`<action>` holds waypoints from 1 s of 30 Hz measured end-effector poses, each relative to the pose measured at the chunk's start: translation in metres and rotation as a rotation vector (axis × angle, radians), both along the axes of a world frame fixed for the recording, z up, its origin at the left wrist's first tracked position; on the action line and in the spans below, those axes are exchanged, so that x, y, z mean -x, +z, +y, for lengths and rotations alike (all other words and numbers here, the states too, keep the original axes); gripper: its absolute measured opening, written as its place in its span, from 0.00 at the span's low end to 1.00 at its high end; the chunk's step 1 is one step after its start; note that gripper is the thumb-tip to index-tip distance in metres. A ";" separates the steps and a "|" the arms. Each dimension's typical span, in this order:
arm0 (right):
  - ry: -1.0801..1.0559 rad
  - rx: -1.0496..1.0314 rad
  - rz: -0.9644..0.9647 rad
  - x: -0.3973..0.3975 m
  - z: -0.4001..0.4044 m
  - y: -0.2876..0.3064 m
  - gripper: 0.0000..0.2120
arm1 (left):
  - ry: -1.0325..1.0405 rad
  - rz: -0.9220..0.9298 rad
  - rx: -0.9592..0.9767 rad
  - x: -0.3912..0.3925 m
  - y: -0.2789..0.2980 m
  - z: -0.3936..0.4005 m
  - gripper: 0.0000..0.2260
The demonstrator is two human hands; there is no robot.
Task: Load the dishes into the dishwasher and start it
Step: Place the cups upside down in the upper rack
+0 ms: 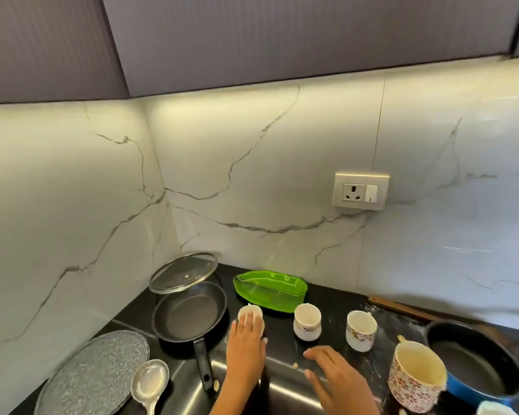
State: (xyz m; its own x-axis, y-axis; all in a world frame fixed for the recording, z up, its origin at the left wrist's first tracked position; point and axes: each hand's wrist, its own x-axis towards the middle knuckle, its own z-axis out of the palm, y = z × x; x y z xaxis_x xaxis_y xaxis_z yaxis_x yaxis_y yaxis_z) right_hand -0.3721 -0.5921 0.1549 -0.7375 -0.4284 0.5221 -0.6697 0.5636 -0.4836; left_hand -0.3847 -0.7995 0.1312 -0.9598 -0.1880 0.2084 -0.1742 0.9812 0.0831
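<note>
My left hand [246,342] reaches over a small white cup [250,313] on the black counter, its fingers wrapped round the cup's near side. My right hand [333,372] hovers open above the counter's front, holding nothing. Two more small cups stand to the right: a white one [307,322] and a floral one [360,330]. A large red-flowered mug [417,375] stands at the front right. A black frying pan [189,316] sits left of my left hand. No dishwasher is in view.
A glass lid [183,272] leans on the pan at the corner wall. A green leaf-shaped tray [270,290] lies behind the cups. A grey speckled plate [93,372] and a steel ladle [150,381] lie front left. A blue-sided pan [474,363] sits far right.
</note>
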 end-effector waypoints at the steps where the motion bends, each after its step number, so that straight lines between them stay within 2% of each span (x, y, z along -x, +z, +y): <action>1: 0.002 -0.016 -0.015 0.001 -0.003 -0.002 0.11 | 0.021 0.003 -0.014 0.008 0.002 -0.005 0.31; 5: 0.021 -0.055 -0.065 0.006 -0.007 -0.009 0.11 | 0.086 -0.063 0.081 0.029 0.007 -0.019 0.25; 9: 0.037 -0.077 -0.084 0.007 -0.005 -0.011 0.10 | 0.074 -0.099 0.141 0.042 -0.002 -0.027 0.24; 15: 0.050 -0.094 -0.112 0.000 0.012 -0.005 0.10 | 0.003 -0.091 0.009 0.039 0.017 -0.015 0.18; 16: 0.040 -0.077 -0.110 -0.003 0.018 -0.001 0.10 | -0.010 -0.037 -0.005 0.036 0.019 -0.011 0.19; 19: -0.008 -0.053 -0.112 -0.011 0.039 0.003 0.11 | -0.147 0.157 -0.168 0.017 0.031 0.010 0.22; 22: -0.074 -0.018 -0.109 -0.020 0.069 0.018 0.14 | -0.325 0.309 -0.244 -0.007 0.053 0.052 0.21; 23: -0.089 -0.005 -0.070 -0.015 0.069 0.024 0.15 | -0.364 0.328 -0.291 -0.016 0.066 0.058 0.22; 25: -0.202 0.054 -0.085 -0.055 0.125 0.028 0.17 | -0.534 0.313 -0.317 -0.043 0.083 0.126 0.23; 27: -0.163 0.083 -0.065 -0.064 0.136 0.032 0.17 | -0.583 0.322 -0.367 -0.056 0.090 0.138 0.24; 30: -0.248 0.159 -0.078 -0.115 0.202 0.036 0.20 | -0.758 0.242 -0.422 -0.076 0.095 0.210 0.25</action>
State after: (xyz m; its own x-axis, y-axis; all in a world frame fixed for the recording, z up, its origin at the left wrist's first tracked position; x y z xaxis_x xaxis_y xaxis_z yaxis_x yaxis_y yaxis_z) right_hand -0.2566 -0.3906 0.1910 -0.8498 -0.1474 0.5060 -0.4786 0.6180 -0.6237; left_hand -0.3085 -0.5894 0.2259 -0.7963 0.3707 0.4779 0.5762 0.7054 0.4128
